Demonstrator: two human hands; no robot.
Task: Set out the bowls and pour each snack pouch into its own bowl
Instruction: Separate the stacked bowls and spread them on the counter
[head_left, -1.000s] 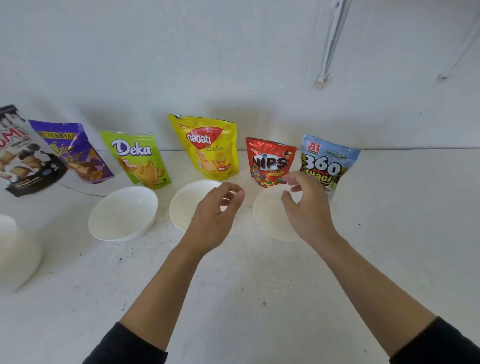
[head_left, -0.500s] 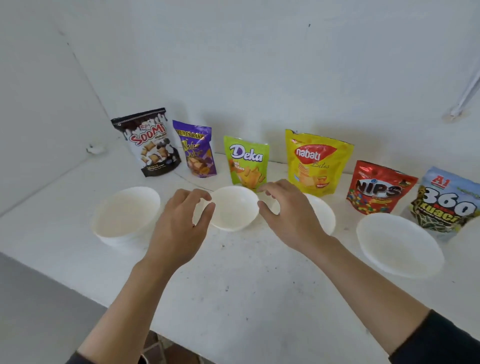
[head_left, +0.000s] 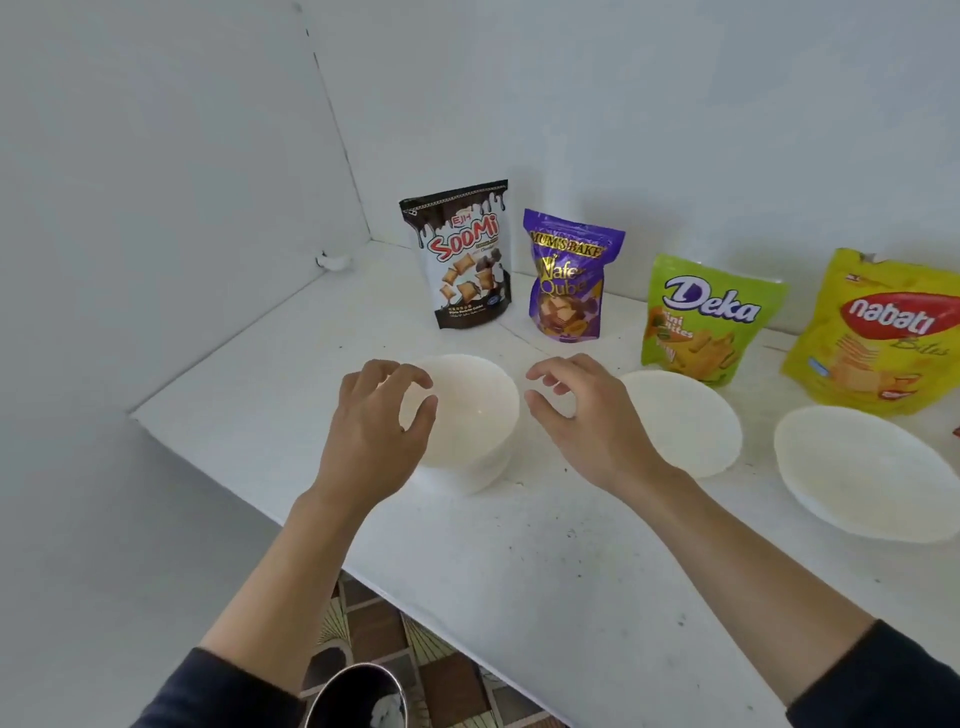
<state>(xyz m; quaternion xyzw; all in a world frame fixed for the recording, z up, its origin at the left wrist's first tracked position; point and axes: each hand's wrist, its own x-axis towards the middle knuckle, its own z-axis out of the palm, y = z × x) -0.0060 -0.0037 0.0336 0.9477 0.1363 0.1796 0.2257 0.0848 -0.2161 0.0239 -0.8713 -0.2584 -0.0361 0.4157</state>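
A stack of white bowls (head_left: 475, 415) stands on the white counter (head_left: 571, 561) in front of the Soomi pouch (head_left: 460, 254) and the purple Wafer Qube pouch (head_left: 569, 278). My left hand (head_left: 376, 421) hovers at the stack's left rim with loosely curled fingers, holding nothing. My right hand (head_left: 587, 415) hovers just right of the stack, fingers relaxed, also holding nothing. A single white bowl (head_left: 691, 421) sits before the green Deka pouch (head_left: 701, 317). Another white bowl (head_left: 867, 473) sits before the yellow Nabati pouch (head_left: 883, 327).
The counter ends at a left edge (head_left: 156, 415) next to a white side wall. Its front edge runs diagonally, with tiled floor (head_left: 415, 654) below. A dark round container (head_left: 358, 696) shows at the bottom. A small white object (head_left: 332, 260) lies in the corner.
The view has swung left; the Nips and 360 pouches left the frame. Both hands moved left from the middle bowls to either side of the bowl stack.
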